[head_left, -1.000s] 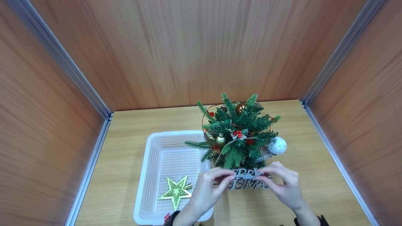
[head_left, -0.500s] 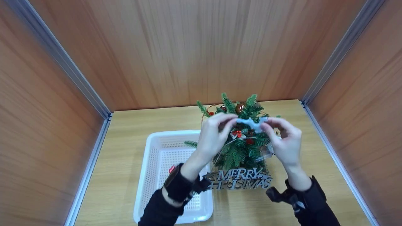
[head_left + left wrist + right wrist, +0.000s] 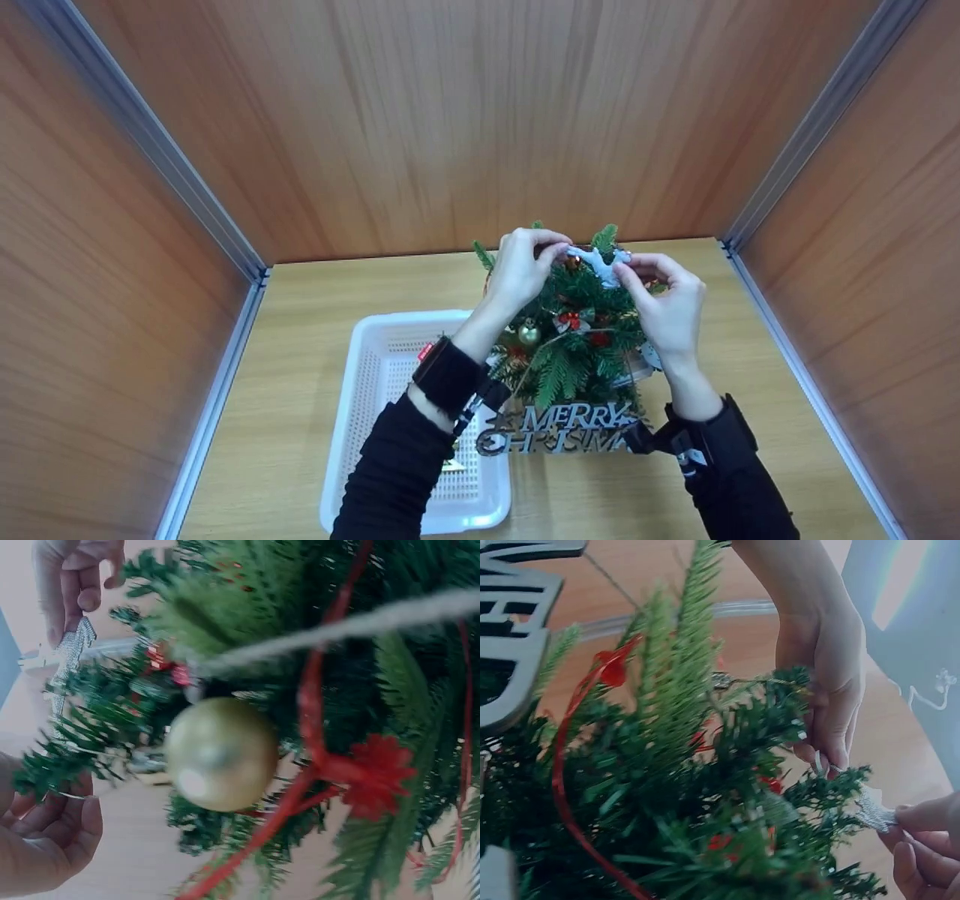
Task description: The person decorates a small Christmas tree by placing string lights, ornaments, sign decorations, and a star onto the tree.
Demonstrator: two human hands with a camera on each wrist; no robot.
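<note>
Both hands pinch a small silver, glittery ornament (image 3: pixel 598 264) with an outline like a leaping deer, held over the top of a little Christmas tree (image 3: pixel 577 360). My left hand (image 3: pixel 519 266) has thumb and fingertips together at its left end, where a thin pale thread shows in the left wrist view. At the other end my right hand (image 3: pixel 664 300) grips it between thumb and fingers; the right wrist view shows this glittery end (image 3: pixel 875 814) close to the green twigs. Gold (image 3: pixel 221 754) baubles and red ribbon (image 3: pixel 311 697) hang on the branches.
A white perforated basket (image 3: pixel 341 450) stands left of the tree, partly under the left forearm. In front of the tree is a grey MERRY CHRISTMAS sign (image 3: pixel 574 427). Wooden panels (image 3: pixel 480 127) enclose the table (image 3: pixel 300 360) at the back and sides.
Both hands have risen from in front of the sign to the treetop, carrying the ornament away from me. The sign's lettering has come into fuller view, and the left forearm now covers more of the basket.
</note>
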